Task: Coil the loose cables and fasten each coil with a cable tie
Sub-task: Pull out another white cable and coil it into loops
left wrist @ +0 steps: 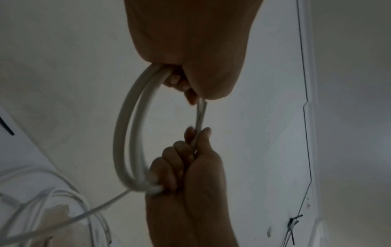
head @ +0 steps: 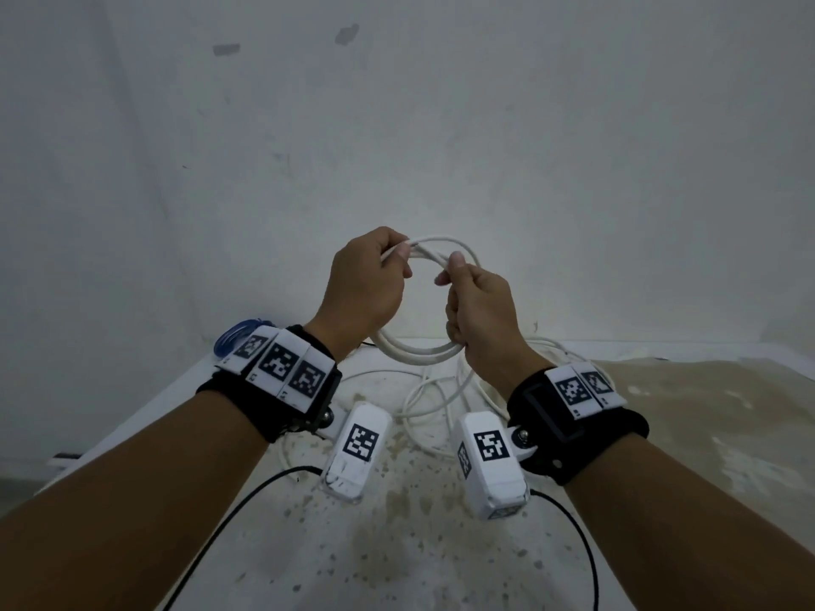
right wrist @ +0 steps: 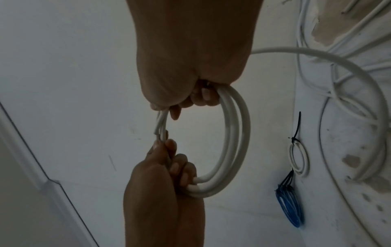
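Observation:
Both hands hold a white cable coil (head: 419, 351) of a few loops upright above the table. My left hand (head: 397, 258) grips its upper left side, fingers curled round the strands. My right hand (head: 450, 271) grips the right side, thumb and forefinger pinching the strands near the top. In the left wrist view my left hand (left wrist: 180, 83) closes on the coil (left wrist: 125, 133), with my right hand (left wrist: 196, 133) below it. The right wrist view shows my right hand (right wrist: 190, 100) above and my left hand (right wrist: 167, 145) below, on the coil (right wrist: 239, 133). The cable's free length (right wrist: 317, 55) trails down to the table.
Loose white cables (head: 432, 403) lie tangled on the stained white table (head: 441, 544) under my hands. A blue coil (head: 236, 339) sits at the back left by the wall. A small white coil (right wrist: 299, 160) fastened with a black tie lies beside the blue coil (right wrist: 289, 207).

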`<state>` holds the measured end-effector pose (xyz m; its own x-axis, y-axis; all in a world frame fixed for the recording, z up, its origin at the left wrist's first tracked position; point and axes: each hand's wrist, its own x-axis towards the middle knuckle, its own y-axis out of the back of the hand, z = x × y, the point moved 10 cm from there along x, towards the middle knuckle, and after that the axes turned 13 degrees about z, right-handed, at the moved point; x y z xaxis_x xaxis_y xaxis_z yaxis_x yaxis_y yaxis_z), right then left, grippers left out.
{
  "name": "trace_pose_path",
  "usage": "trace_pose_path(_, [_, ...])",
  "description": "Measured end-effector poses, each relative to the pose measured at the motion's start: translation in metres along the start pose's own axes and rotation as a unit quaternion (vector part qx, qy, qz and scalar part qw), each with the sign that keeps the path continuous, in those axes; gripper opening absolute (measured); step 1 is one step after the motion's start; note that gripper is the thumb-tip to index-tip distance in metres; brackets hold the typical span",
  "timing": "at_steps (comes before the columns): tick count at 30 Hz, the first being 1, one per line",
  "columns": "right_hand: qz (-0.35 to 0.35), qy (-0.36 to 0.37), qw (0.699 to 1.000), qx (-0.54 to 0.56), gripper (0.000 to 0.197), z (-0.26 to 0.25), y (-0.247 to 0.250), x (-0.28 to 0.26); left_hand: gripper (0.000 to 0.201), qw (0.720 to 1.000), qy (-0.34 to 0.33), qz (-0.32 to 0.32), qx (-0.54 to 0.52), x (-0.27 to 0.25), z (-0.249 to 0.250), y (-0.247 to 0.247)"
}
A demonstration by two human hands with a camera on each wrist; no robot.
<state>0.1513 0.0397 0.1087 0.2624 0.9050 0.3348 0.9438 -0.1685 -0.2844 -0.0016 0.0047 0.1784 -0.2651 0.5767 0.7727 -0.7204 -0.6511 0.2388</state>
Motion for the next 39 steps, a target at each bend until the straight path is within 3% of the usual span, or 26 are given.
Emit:
trace_pose_path(4, [-0.014, 0.001, 1.0, -0.015, 0.04, 0.009, 0.004, -0.002, 0.023, 0.989, 0.032, -0.146, -0.014, -0.002, 0.001, -0.018])
trace_pose_path(7, [-0.028, -0.025, 0.999, 0.017, 0.041, 0.012, 0.001, -0.008, 0.026, 0.985, 0.021, -0.174, -0.001, -0.004, 0.008, -0.021])
trace_pose_path(11, [-0.029, -0.058, 0.997, 0.031, 0.04, 0.017, 0.001, -0.011, 0.025, 0.978, 0.06, -0.197, -0.015, -0.007, 0.003, -0.024])
trace_pose_path(14, [-0.013, -0.044, 0.999, 0.017, 0.04, 0.016, 0.003, -0.01, 0.02, 0.981, 0.046, -0.187, -0.022, -0.009, 0.007, -0.023])
trace_pose_path(18, [-0.031, -0.014, 0.999, -0.009, 0.039, 0.011, -0.003, -0.01, 0.032, 0.992, -0.031, -0.115, 0.049, -0.004, 0.013, -0.015])
trace_pose_path(21, [-0.021, -0.001, 0.999, -0.047, 0.048, 0.005, 0.0, -0.012, 0.032, 0.994, -0.041, -0.089, 0.04, -0.001, 0.014, -0.011])
trace_pose_path(23, [0.076, 0.079, 0.981, -0.158, 0.054, -0.016, 0.023, -0.003, 0.039, 0.997, -0.035, -0.072, 0.021, 0.001, 0.015, -0.005])
trace_pose_path(25, [0.205, 0.224, 0.913, -0.273, 0.038, -0.055, 0.048, 0.004, 0.041, 0.997, -0.032, -0.07, 0.01, 0.002, 0.015, -0.002])
trace_pose_path(26, [0.202, 0.265, 0.897, -0.291, 0.028, -0.067, 0.046, 0.008, 0.039, 0.997, -0.034, -0.072, 0.007, 0.002, 0.017, -0.001])
trace_pose_path(27, [0.138, 0.272, 0.909, -0.283, 0.023, -0.069, 0.035, 0.017, 0.037, 0.997, -0.035, -0.074, 0.003, 0.002, 0.018, 0.0])
trace_pose_path(29, [-0.049, 0.178, 0.958, -0.221, 0.024, -0.052, 0.006, 0.025, 0.032, 0.997, -0.036, -0.068, -0.01, 0.005, 0.021, 0.002])
trace_pose_path(31, [-0.149, 0.102, 0.97, -0.165, 0.031, -0.044, -0.005, 0.016, 0.029, 0.997, -0.021, -0.059, -0.035, 0.009, 0.021, 0.006])
trace_pose_path(34, [-0.174, 0.089, 0.974, -0.112, 0.032, -0.043, -0.005, 0.006, 0.032, 0.995, 0.023, -0.055, -0.079, 0.011, 0.017, 0.006])
trace_pose_path(39, [-0.204, -0.017, 0.979, -0.004, 0.032, -0.026, -0.008, -0.006, 0.041, 0.992, 0.057, -0.054, -0.097, 0.005, 0.01, 0.001])
